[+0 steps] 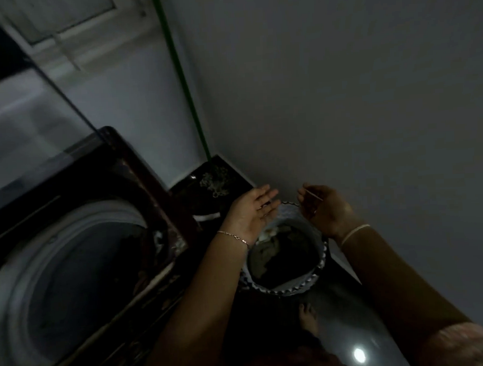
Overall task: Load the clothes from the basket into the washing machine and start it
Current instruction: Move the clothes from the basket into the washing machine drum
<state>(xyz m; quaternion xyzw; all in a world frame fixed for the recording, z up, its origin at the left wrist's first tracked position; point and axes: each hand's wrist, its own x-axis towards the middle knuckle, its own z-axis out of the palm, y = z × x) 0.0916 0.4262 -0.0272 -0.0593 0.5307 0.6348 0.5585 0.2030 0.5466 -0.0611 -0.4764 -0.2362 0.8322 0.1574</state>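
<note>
Clothes (277, 251) lie in a dim, crumpled heap of dark and pale cloth inside the basket (293, 290), directly under both hands. The basket is round and light-coloured, with a scalloped, lacy rim, and it stands on the floor (350, 311).

Our left hand (250, 213) hangs over the far left edge of the basket, palm turned up and fingers straight and slightly spread, holding nothing. A thin chain bracelet (233, 236) circles its wrist. Our right hand (325, 212) hovers over the far right edge, fingers loosely curled. A thin pale line crosses them, and we cannot tell whether they pinch anything. A pale band (354, 231) sits on that wrist. The two hands are apart, and neither touches the clothes.

To the left of the left hand stands the washing machine (77, 219), a top loader with a dark glossy frame and a smooth white ring round its drum. Its glass lid (22, 124) is raised.

Beyond the hands, a green pole (181, 74) leans in the corner of the plain wall (342, 93), with a pale tangle of strands (215, 181) at its foot. Nearer us than the basket, we see a bare foot (309, 316) on the shiny floor.
</note>
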